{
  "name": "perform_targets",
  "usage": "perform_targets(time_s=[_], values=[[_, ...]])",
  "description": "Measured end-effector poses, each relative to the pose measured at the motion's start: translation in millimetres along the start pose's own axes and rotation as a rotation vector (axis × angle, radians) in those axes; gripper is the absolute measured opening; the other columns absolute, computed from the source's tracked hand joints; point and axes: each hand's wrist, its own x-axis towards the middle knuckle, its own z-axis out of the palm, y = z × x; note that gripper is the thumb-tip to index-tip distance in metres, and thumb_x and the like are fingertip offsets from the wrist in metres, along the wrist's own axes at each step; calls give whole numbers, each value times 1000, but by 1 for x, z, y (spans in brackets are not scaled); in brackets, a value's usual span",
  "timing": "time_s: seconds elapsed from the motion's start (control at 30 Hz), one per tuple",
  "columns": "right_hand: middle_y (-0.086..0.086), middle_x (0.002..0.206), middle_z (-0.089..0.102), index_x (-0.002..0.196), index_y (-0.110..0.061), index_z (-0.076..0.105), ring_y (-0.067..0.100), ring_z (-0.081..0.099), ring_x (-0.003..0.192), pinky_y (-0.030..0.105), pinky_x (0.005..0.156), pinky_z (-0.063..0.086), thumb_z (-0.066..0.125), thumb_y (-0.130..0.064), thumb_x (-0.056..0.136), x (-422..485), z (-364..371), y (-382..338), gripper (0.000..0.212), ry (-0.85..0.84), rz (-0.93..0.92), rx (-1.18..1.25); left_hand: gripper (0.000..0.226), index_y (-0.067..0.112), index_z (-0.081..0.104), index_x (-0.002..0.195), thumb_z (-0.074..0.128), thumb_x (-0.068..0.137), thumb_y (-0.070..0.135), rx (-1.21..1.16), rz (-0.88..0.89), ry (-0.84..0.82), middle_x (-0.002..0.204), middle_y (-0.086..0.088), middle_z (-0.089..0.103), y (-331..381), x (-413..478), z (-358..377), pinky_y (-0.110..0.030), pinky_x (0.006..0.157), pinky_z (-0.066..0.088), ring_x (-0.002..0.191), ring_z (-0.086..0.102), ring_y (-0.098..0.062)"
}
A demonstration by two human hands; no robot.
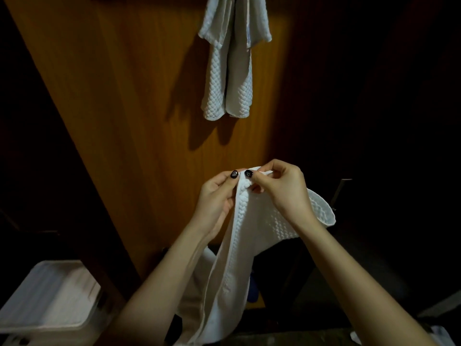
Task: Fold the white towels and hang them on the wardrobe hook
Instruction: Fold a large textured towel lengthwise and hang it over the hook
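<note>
Nearest me, at about seven o'clock, sat a white ribbed plastic box with a flat lid [50,295], low in the dim light. Beside it, towards six o'clock, the long tail of a white quilted cotton towel [237,245] hung down between the person's two bare forearms, and a second flap of it spread out to three o'clock under the right wrist. Something small and blue [253,288] showed just behind the hanging cloth; I could not tell what it was.

Further up, at the middle of the scene, both hands met on the towel's top edge. The left hand [217,196] pinched the hem between thumb and curled fingers, and the right hand [282,188] pinched it just beside, the two dark-painted thumbnails almost touching.

Beyond the hands stood the orange-brown wooden wardrobe panel [124,121]. High on it, at twelve o'clock, a bunch of folded white quilted towels [228,78] hung against the wood, throwing a shadow to their lower left; their top ran out of sight.
</note>
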Motion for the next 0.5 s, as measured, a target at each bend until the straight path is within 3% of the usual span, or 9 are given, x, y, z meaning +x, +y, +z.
perform_targets(time_s=[0.23, 0.5], values=[[3, 62, 69, 76, -4, 67, 11, 67, 58, 22, 57, 51, 76, -16, 82, -2, 4, 1, 16, -27, -17, -18, 16, 0, 64, 95, 54, 93, 12, -134, -111, 122, 85, -12, 67, -2, 3, 3, -24, 64, 56, 75, 65, -17], [1, 62, 69, 76, -6, 68, 9, 67, 57, 22, 57, 53, 75, -15, 82, 2, 2, 1, 13, 0, -59, 34, 15, -2, 67, 99, 58, 88, 5, -33, -17, 49, 88, -12, 72, 4, -1, 4, -24, 70, 56, 80, 69, -17]])
